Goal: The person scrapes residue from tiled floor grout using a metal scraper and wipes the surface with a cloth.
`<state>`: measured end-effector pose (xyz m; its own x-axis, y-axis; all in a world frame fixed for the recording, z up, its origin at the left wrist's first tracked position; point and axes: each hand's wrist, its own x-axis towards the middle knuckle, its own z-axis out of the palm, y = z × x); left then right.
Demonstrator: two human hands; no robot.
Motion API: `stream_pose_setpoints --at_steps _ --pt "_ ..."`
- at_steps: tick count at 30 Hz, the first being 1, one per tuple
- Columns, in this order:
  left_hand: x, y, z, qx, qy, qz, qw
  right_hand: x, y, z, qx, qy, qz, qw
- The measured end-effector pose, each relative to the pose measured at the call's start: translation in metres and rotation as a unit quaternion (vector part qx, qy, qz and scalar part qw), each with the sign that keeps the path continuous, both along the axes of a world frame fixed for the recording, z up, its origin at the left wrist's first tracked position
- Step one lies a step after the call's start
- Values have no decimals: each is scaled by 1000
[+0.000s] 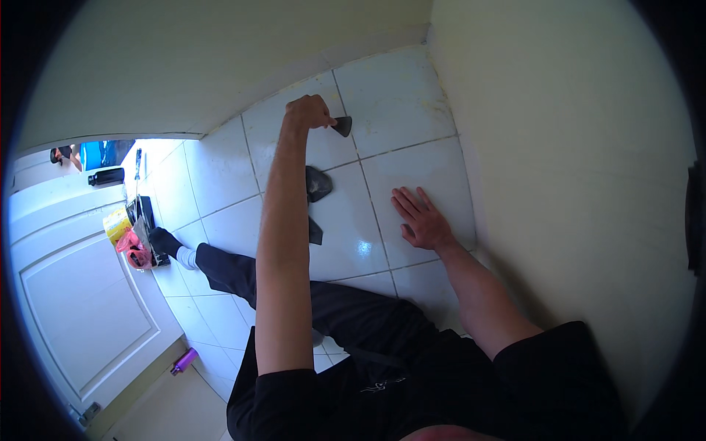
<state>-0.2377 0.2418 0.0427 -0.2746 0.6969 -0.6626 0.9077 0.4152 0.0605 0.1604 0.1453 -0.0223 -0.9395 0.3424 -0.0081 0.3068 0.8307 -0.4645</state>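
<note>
My left hand [309,112] is closed round the handle of a scraper, reaching far out over the white floor tiles. The scraper's dark, flared blade [343,126] points right, close to a grout line. On the tile to the right, my right hand [421,219] lies palm down with its fingers spread, holding nothing. Between my arms sits a dark, rounded lump or shallow dish [318,184]; its kind is unclear. Nearer me is a flat dark piece [315,231], partly hidden behind my left forearm.
Walls [573,162] stand at the back and right. At left are a white panelled door [88,294], a black bottle [107,176], a pink bag [132,250], a yellow container [116,224] and a purple bottle [184,361]. My outstretched leg [228,273] crosses the tiles.
</note>
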Motion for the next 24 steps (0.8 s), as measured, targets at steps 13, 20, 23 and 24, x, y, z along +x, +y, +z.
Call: stream_pose_setpoints --at_steps 13,20,23,24 --pt "5 -26 -19 111 -7 90 990 2 1 -1 14 -1 -3 1000" --pt "44 -19 -25 146 -31 126 981 4 2 1 7 -1 -7 1000" --pt "52 -10 -21 82 -88 93 988 -1 0 2 -2 6 1 1000" --pt "59 -6 -20 82 -90 92 988 -1 0 2 -5 5 1 1000"
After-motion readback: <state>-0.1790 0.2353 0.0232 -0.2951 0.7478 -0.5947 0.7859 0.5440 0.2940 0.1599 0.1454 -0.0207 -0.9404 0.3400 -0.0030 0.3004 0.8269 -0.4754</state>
